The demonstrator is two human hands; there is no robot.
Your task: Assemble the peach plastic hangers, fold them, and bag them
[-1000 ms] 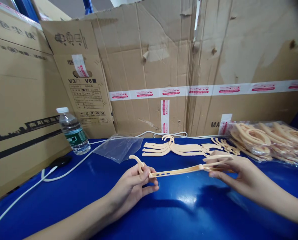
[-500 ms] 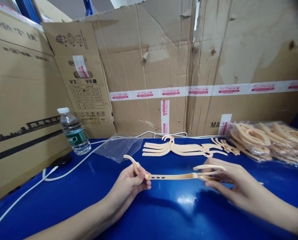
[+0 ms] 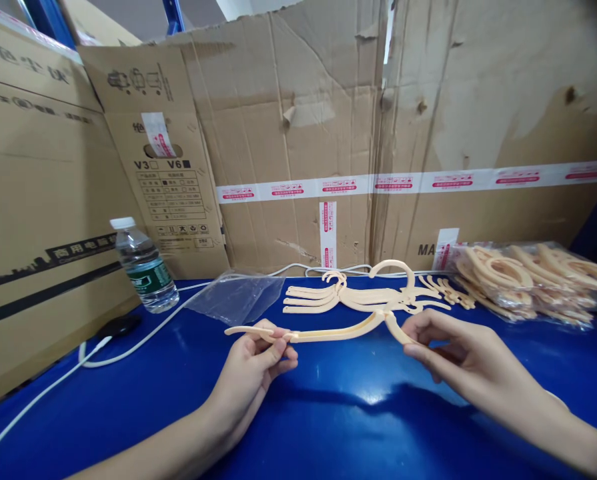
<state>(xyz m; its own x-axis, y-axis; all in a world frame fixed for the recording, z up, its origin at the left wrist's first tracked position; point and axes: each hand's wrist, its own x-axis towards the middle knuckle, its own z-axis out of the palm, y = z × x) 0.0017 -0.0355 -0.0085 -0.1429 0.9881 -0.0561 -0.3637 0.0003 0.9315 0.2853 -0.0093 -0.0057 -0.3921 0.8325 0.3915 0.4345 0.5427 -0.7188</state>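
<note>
A beige plastic folding clothes hanger point(image 3: 338, 333) is held up above the blue table between both hands. My left hand point(image 3: 263, 357) pinches its left end, where a curved piece sticks out past the fingers. My right hand point(image 3: 453, 347) is closed on the arm right of the centre joint, thumb below and fingers above. The hanger's hook rises from that joint. Behind it, several matching hangers point(image 3: 313, 300) lie in a row on the table, partly covered by the held hook. Small loose curved pieces point(image 3: 448, 291) lie to their right.
Plastic-bagged hanger parts point(image 3: 528, 280) are piled at the back right. A clear plastic bag point(image 3: 235, 297) lies back left, near a water bottle point(image 3: 145, 267). A white cable point(image 3: 143, 343) and a black device point(image 3: 119, 327) lie at left. Cardboard point(image 3: 288, 133) walls the back.
The hanger has turned so its hook now points up and its arms show from the side. My right hand has shifted its hold along the right arm; my left hand keeps the left end.
</note>
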